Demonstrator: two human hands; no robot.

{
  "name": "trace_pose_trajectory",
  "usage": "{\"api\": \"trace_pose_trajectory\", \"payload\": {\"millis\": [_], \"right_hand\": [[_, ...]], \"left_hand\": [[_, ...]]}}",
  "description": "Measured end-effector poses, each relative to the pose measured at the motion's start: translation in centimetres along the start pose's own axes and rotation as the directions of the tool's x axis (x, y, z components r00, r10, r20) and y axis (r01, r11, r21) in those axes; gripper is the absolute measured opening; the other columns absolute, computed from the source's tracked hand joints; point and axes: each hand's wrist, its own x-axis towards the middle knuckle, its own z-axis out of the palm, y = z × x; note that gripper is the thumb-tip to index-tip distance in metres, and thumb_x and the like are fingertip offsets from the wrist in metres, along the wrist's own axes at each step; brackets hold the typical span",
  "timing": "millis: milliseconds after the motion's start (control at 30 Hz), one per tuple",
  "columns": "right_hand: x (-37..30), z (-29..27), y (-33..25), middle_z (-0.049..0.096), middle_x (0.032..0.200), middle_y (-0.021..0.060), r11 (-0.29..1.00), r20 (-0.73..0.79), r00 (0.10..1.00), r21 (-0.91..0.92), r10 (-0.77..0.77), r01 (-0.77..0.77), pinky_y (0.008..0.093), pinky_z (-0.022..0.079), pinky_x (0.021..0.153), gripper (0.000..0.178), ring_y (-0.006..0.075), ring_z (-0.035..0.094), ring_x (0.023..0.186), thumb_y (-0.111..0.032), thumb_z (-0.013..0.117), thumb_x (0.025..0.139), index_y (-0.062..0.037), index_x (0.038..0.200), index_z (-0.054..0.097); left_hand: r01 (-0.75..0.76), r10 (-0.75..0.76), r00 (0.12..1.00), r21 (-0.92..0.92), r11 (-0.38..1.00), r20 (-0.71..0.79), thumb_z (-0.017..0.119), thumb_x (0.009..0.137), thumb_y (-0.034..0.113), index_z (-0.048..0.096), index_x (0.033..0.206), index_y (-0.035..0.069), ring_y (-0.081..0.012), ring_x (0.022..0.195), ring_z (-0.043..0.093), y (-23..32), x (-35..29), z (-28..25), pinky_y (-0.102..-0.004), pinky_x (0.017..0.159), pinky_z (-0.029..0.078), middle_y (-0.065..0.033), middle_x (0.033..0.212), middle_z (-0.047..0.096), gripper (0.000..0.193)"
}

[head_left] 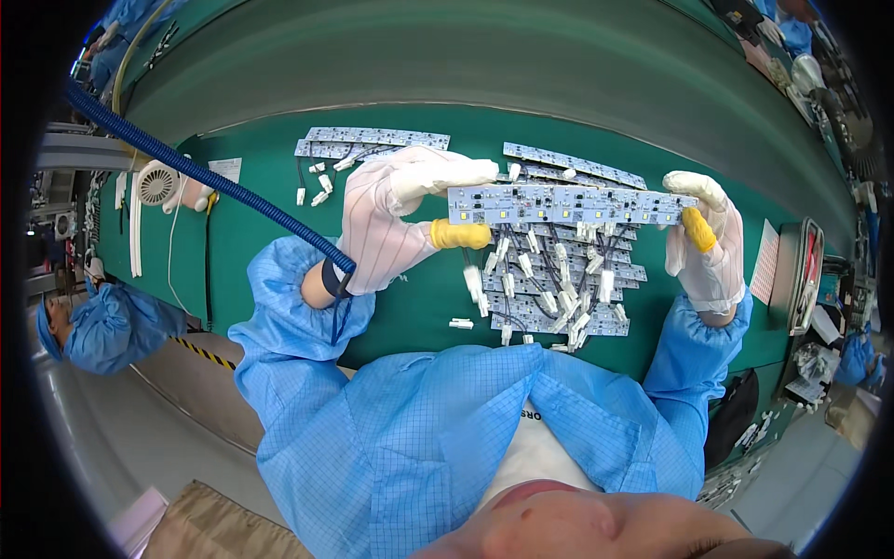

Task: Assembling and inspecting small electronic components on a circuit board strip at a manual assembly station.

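Observation:
Between my two gloved hands is a long LED circuit board strip [568, 204], raised over the green bench with its LEDs and small parts facing up. My left hand [400, 210] pinches its left end, the thumb in a yellow finger cot. At the right end my right hand [705, 228] grips it, its thumb also in a yellow cot. Beneath the held strip lies a pile of similar boards [610, 326] with dark wires and white plug connectors [563, 298]. A coiled blue cord [214, 186] runs to the band on my left wrist.
More strips [377, 140] lie at the back left of the green bench [410, 321]. A small white fan [158, 184] stands at the far left. On the right are a pink sheet [764, 261] and a metal-edged tray [805, 275]. Another person [112, 321] in blue is at the left.

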Motion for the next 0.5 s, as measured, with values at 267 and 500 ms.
{"api": "trace_pose_trajectory", "payload": {"millis": [267, 500], "right_hand": [[0.0, -0.3, 0.2, 0.064, 0.081, 0.0107, 0.999, 0.033, 0.999, 0.022, -0.029, 0.028, 0.0161, 0.040, 0.042, 0.046, 0.0074, 0.054, 0.047, -0.031, 0.062, 0.091, 0.0039, 0.119, 0.053], [-0.2, 0.0, -0.1, 0.064, 0.087, 0.0116, 0.994, 0.015, 0.994, 0.038, -0.104, 0.103, 0.0161, 0.040, 0.044, 0.050, 0.0083, 0.055, 0.048, -0.032, 0.065, 0.088, 0.0049, 0.120, 0.052]], "left_hand": [[0.119, -0.119, 0.990, 0.002, 0.993, 0.076, 0.082, 0.068, 0.031, 0.067, 0.105, -0.002, -0.0206, 0.088, 0.065, 0.5, 0.1, -0.8, -0.0286, 0.075, 0.052, -0.0147, 0.098, 0.066, 0.051], [-0.005, -0.001, 0.995, 0.059, 0.998, 0.104, 0.080, 0.070, 0.034, 0.066, 0.105, -0.002, -0.0221, 0.088, 0.065, 0.1, 0.5, -1.0, -0.0297, 0.074, 0.053, -0.0152, 0.097, 0.065, 0.052]]}}
